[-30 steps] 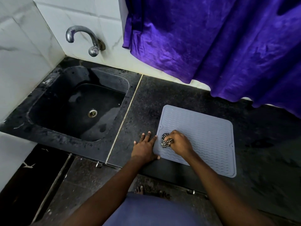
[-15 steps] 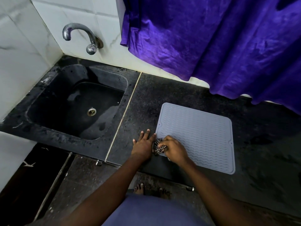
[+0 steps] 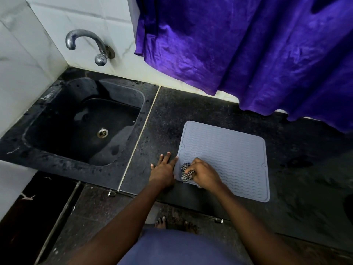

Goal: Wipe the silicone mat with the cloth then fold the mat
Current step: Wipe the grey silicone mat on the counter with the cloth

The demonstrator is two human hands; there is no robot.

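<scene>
Counter and room: a black speckled stone countertop point(image 3: 191, 111) runs under white marbled wall tiles point(image 3: 28, 54). A black rectangular sink point(image 3: 47, 104) with a round metal drain point(image 3: 102, 133) is set into its left part, below a curved metal tap point(image 3: 86, 44). A crumpled purple fabric curtain point(image 3: 248, 54) hangs over the right half of the wall.

Task items: the grey, wave-ribbed, square silicone mat point(image 3: 229, 159) lies flat on the counter, right of the sink. My right hand point(image 3: 205, 174) has its fingers curled round a bunched black-and-white checked cloth point(image 3: 186, 172), held down on the mat's near-left corner. My left hand point(image 3: 163, 171) lies flat with straight fingers on the counter, just beside the mat's left edge and holding nothing.

Hidden or unclear: most of the cloth is covered by my fingers. The curtain is cut off at the top and right. My toes point(image 3: 161, 221) show dimly on the dark floor, above my blue garment point(image 3: 172, 247).
</scene>
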